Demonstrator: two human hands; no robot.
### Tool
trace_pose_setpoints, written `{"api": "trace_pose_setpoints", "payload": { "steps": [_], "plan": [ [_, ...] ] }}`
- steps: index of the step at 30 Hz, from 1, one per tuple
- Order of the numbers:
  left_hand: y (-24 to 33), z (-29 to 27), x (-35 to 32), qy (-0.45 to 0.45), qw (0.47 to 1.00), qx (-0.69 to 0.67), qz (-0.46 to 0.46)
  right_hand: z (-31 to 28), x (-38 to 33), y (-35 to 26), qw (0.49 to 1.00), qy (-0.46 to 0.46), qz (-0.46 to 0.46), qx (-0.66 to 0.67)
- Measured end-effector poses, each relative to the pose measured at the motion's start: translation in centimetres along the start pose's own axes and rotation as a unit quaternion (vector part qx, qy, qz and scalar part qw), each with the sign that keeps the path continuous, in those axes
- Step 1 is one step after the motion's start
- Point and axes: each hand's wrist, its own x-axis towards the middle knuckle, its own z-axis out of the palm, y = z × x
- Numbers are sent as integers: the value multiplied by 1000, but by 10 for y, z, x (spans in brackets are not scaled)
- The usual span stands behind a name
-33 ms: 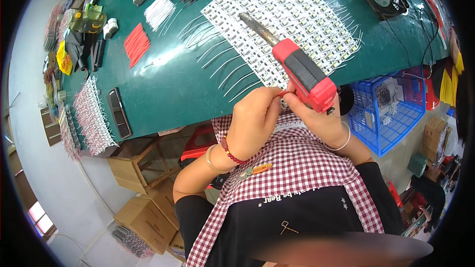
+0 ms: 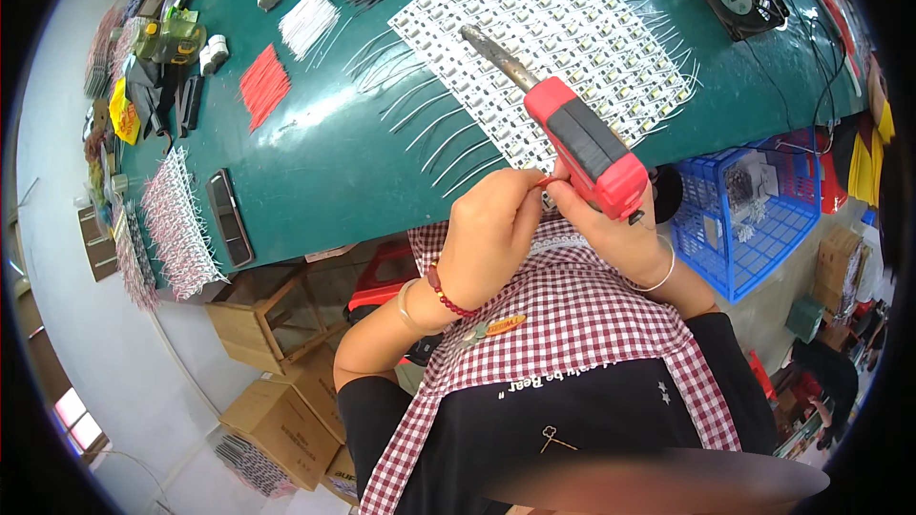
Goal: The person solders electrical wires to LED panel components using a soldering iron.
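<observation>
The left hand (image 2: 491,229) pinches a thin red wire (image 2: 540,181) at the green desk (image 2: 324,172) edge, fingers closed on it. The right hand (image 2: 611,224) grips a red soldering gun (image 2: 572,138); its long axis runs diagonally, its metal tip pointing up-left over the white LED strips (image 2: 563,29). The wire's end is hidden between the fingers.

red soldering iron (image 2: 582,141) angled, tip over led strips (image 2: 553,29).

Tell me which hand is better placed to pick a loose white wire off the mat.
Probably the left hand: it pinches only a thin red wire, nearer the white wires. The right hand grips the red soldering iron.
</observation>
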Motion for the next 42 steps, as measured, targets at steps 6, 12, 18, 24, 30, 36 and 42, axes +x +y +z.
{"api": "trace_pose_setpoints", "payload": {
  "steps": [6, 12, 18, 24, 30, 36, 42],
  "plan": [
    [5, -6, 2, -5, 1000, 2, 13, 1, -2, -2, 1000, -9, -9, -4],
    [3, -10, 8, 15, 998, 29, 47, 4, -1, -5, 995, 10, 30, 90],
    [7, -20, 13, 5, 999, 19, 46, 0, 15, -21, 980, -20, 97, 174],
    [5, -27, 20, -9, 999, -14, 46, -4, 24, -22, 980, -38, 99, 170],
    [-2, -44, 35, -17, 997, 9, 71, -4, 34, -35, 971, -35, 112, 207],
    [-75, -111, 93, 71, 967, 222, 101, -2, 67, -50, 987, 22, 73, 142],
    [-112, -121, 124, 18, 920, 303, 249, -1, 91, -43, 988, 35, 139, 56]
  ]
}}
